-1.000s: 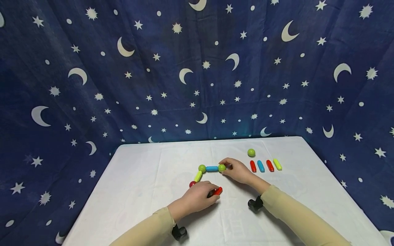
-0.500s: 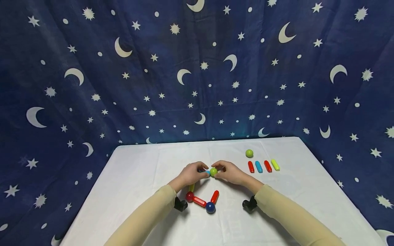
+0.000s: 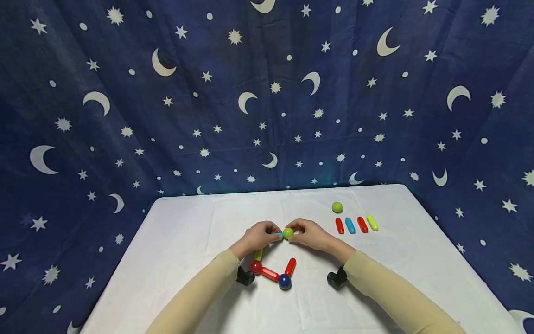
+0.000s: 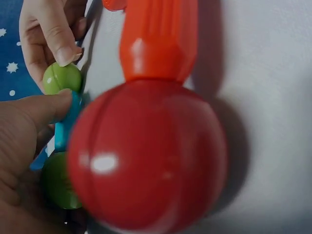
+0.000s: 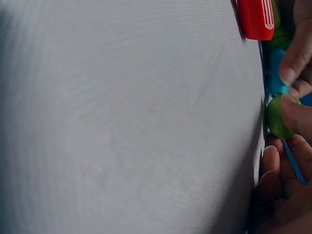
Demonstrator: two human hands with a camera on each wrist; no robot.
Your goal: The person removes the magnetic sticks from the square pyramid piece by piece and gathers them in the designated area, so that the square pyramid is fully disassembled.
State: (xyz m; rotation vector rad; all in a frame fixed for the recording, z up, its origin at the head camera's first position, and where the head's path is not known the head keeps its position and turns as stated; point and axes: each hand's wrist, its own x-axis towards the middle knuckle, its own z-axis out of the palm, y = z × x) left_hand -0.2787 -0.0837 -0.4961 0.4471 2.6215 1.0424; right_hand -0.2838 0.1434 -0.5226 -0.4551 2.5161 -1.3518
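My left hand [image 3: 259, 238] pinches a blue rod [image 4: 68, 121] between thumb and fingers. A green ball [image 3: 288, 233] sits at the rod's right end, pinched by my right hand [image 3: 309, 233]. At the rod's other end, in the left wrist view, is a second green ball [image 4: 59, 181], hidden by my left hand in the head view. From there a yellow rod [image 3: 258, 254] leads to a red ball [image 3: 256, 267], then a red rod [image 3: 270, 274] to a dark blue ball [image 3: 285, 281]. Another red rod [image 3: 290, 266] points up from the blue ball, its far end free.
Loose pieces lie at the back right of the white table [image 3: 187, 218]: a green ball [image 3: 337, 207], two red rods [image 3: 362, 224], a blue rod [image 3: 350, 225] and a yellow rod [image 3: 372, 222]. A dark blue star-and-moon cloth [image 3: 267, 116] hangs behind the table.
My left hand has left the front red rod and moved up to the blue rod. My right hand, still at the green ball, has shifted slightly left with it. The last half second shows little motion.
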